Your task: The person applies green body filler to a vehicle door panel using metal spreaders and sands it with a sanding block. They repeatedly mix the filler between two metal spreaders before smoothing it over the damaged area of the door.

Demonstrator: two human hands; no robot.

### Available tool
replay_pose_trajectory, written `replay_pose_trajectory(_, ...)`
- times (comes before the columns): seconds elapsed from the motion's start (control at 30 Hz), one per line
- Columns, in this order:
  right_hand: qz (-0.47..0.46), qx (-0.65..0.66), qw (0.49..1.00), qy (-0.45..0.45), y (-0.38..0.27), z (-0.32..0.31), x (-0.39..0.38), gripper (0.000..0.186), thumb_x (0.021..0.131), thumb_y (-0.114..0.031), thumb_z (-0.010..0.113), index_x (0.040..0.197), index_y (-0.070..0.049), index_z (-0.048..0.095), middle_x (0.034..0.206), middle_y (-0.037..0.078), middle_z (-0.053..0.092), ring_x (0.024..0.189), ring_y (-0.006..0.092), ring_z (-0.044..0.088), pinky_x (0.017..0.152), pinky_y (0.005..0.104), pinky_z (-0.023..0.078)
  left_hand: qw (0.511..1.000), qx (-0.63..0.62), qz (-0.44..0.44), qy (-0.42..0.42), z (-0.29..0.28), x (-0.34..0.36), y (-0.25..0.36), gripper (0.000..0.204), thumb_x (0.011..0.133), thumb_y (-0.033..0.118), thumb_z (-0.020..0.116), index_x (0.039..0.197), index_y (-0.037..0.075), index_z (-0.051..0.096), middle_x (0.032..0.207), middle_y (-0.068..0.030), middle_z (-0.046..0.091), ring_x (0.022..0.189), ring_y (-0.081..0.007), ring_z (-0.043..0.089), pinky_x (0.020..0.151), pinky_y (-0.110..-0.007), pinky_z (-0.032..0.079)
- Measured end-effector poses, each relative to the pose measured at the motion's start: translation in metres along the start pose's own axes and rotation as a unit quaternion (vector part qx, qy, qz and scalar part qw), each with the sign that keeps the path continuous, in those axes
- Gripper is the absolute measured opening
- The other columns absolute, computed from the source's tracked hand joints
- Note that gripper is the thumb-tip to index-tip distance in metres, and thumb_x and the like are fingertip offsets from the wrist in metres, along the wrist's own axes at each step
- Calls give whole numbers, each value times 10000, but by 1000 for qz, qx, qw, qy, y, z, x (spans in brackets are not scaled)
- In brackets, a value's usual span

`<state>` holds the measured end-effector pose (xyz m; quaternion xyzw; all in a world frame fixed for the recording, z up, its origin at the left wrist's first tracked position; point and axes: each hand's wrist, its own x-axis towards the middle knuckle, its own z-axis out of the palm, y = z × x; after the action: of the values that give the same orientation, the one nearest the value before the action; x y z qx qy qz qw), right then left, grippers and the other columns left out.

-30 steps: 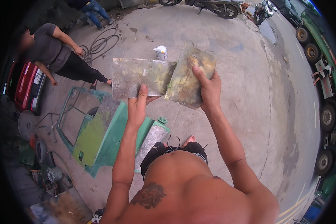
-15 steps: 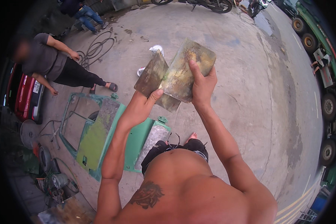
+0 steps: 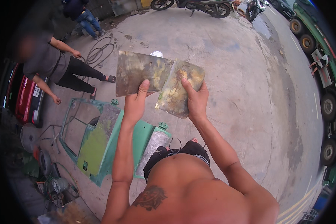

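Left plate (image 3: 135,71) swung broadside | left fingers (image 3: 143,87) pinching it | right fingers (image 3: 187,86) pinching right plate (image 3: 176,92)

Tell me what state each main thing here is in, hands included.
Left hand, gripping the left plate, thumb on top
Right hand, gripping the right plate, thumb on top
Left plate, stained
Right plate, stained with yellowish smears
Green door, on the ground, partly yellow-green
White can, mostly hidden; open or shut unclear
Dark motorcycle, standing upright

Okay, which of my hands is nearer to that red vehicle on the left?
Left. Your left hand grips one flat plate, to the right of the red vehicle; your right hand, gripping the other plate, is farther right.
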<state>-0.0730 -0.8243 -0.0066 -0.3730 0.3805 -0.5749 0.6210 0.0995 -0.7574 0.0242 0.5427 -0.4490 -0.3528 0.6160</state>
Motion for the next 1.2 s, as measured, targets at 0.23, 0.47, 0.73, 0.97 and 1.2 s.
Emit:
replay_pose_trajectory(0.23, -51, -11, 998, 37, 1, 6, 3, 385, 899, -180, 717, 1179, 40, 570, 1093, 117, 662, 960, 160, 628, 844, 312, 510, 986, 154, 47, -48, -4, -2, 12, 391, 1015, 285, 568, 1237, -36, 567, 1099, -96, 623, 1002, -161, 588, 874, -313, 520)
replay_pose_trajectory(0.47, -88, -20, 995, 36, 4, 3, 11, 372, 905, -187, 713, 1170, 33, 574, 1087, 107, 662, 964, 157, 623, 846, 310, 506, 988, 130, -25, -75, -4, -18, 12, 425, 1008, 292, 582, 1262, -48, 548, 1152, -115, 612, 1006, -171, 579, 879, -316, 496)
replay_pose_trajectory(0.73, -103, 35, 994, 30, 0, 8, 12, 370, 899, -186, 723, 1167, 24, 577, 1091, 95, 660, 956, 151, 622, 848, 309, 505, 935, 292, -42, -197, -13, -44, -10, 428, 1012, 263, 561, 1305, -46, 527, 1243, -189, 595, 1081, -260, 580, 979, -372, 440)
replay_pose_trajectory(0.97, -182, 81, 979, 34, -22, 25, 46, 383, 890, -196, 736, 1173, 10, 579, 1078, 97, 666, 957, 151, 620, 841, 308, 504, 890, 364, -1, -276, -11, -60, -58, 503, 1008, 330, 558, 1237, -118, 543, 1246, -227, 591, 1157, -274, 563, 1032, -375, 384)
replay_pose_trajectory(1.2, -187, 161, 964, -96, -84, 12, 83, 368, 929, -164, 681, 1239, -24, 540, 1112, 86, 651, 963, 174, 667, 802, 320, 581, 913, -392, -111, 14, -11, -33, -11, 566, 987, 367, 580, 1416, 42, 403, 1322, -130, 555, 1133, -245, 609, 1011, -437, 495)
